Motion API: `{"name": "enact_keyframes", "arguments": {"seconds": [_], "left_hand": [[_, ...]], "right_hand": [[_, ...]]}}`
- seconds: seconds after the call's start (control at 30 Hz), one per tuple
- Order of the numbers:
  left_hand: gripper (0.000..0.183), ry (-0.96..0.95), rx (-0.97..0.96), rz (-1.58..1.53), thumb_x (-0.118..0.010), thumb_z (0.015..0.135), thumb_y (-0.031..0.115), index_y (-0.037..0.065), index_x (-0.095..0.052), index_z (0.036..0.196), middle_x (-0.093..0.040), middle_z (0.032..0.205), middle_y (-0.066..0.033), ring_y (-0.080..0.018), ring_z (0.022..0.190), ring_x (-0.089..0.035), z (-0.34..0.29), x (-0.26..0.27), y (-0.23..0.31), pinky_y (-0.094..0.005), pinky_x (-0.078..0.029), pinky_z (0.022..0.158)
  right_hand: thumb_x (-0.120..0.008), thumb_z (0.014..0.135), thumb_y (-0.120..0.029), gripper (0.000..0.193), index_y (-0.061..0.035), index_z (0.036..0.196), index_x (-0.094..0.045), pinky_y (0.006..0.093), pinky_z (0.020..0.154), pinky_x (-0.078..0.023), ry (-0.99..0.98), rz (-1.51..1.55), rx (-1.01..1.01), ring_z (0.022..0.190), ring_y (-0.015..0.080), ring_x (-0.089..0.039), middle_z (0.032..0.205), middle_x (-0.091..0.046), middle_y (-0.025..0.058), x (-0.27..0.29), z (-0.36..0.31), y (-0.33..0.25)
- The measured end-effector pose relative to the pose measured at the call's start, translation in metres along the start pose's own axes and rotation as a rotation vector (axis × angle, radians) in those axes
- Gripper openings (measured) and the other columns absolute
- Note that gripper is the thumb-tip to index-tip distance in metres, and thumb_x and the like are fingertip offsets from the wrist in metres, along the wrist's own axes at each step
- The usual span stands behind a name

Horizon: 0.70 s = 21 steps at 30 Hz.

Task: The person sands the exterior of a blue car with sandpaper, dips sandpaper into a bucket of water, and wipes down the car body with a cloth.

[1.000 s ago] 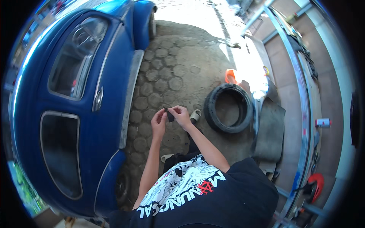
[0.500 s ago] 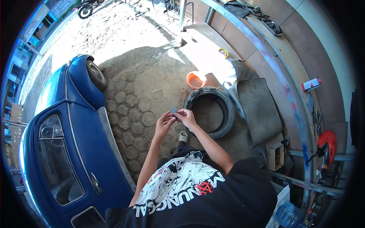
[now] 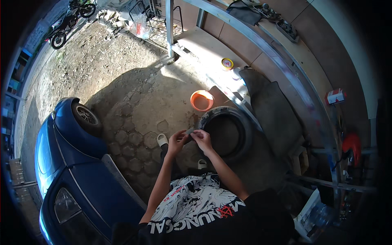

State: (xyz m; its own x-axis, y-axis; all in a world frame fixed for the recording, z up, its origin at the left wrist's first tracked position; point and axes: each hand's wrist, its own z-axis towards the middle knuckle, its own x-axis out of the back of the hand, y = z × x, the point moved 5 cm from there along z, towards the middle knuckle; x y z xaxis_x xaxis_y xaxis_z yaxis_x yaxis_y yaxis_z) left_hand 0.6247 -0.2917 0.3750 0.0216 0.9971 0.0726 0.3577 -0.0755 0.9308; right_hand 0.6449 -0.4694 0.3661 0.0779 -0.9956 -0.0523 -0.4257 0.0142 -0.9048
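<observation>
Both my hands are raised in front of my body, pinching a small flat grey piece (image 3: 189, 131) between them. Its exact kind is too small to make out. My left hand (image 3: 177, 143) has its fingers closed on the piece's near left side. From the right, my right hand (image 3: 202, 140) grips it with thumb and fingertips. Beneath and to the right of my hands, a black tyre (image 3: 246, 136) lies flat on the ground, partly covered by my right hand and forearm. An orange basin (image 3: 197, 107) stands just beyond the tyre.
A blue car (image 3: 87, 175) fills the left side. Dark rubber sheets (image 3: 271, 116) lean right of the tyre, near a yellow-lidded can (image 3: 227, 63). A red helmet (image 3: 352, 148) hangs by the metal frame. Motorcycles (image 3: 67, 24) stand far left, and a blue water jug (image 3: 320, 215) sits lower right.
My view has shifted, with more of the far ground showing. My left foot has come into sight further forward. Both hands still hold the small grey piece.
</observation>
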Motion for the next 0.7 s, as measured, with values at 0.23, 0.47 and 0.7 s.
{"name": "enact_keyframes", "arguments": {"seconds": [0.23,0.47,0.7], "left_hand": [[0.043,-0.243,-0.092,0.243,-0.082,0.090,0.018,0.006,-0.072,0.129,-0.077,0.106,-0.0031,-0.0124,0.091,-0.072,0.152,0.043,0.021,-0.0308,-0.058,0.080],[0.025,-0.244,-0.115,0.392,-0.082,0.086,0.014,0.005,-0.077,0.109,-0.079,0.097,-0.0070,-0.0159,0.088,-0.075,0.343,0.020,-0.059,-0.0319,-0.060,0.084],[0.028,-0.139,0.118,0.234,-0.076,0.094,0.017,0.002,-0.074,0.117,-0.079,0.104,-0.0089,-0.0168,0.095,-0.075,0.489,-0.050,-0.218,-0.0317,-0.059,0.089]], "right_hand": [[-0.077,0.097,-0.014,0.022,0.0012,0.111,-0.069,0.0255,0.064,-0.057,0.172,0.193,0.007,0.076,0.0116,-0.072,0.091,-0.074,0.0073,-0.034,0.125,-0.002],[-0.071,0.098,-0.003,0.011,0.0042,0.105,-0.066,0.0335,0.076,-0.066,0.472,0.247,-0.021,0.084,0.0209,-0.076,0.094,-0.074,0.0132,0.013,0.270,0.097],[-0.073,0.097,-0.007,0.019,0.0037,0.111,-0.067,0.0326,0.076,-0.062,0.715,0.357,-0.074,0.083,0.0191,-0.074,0.096,-0.075,0.0142,0.070,0.430,0.254]]}}
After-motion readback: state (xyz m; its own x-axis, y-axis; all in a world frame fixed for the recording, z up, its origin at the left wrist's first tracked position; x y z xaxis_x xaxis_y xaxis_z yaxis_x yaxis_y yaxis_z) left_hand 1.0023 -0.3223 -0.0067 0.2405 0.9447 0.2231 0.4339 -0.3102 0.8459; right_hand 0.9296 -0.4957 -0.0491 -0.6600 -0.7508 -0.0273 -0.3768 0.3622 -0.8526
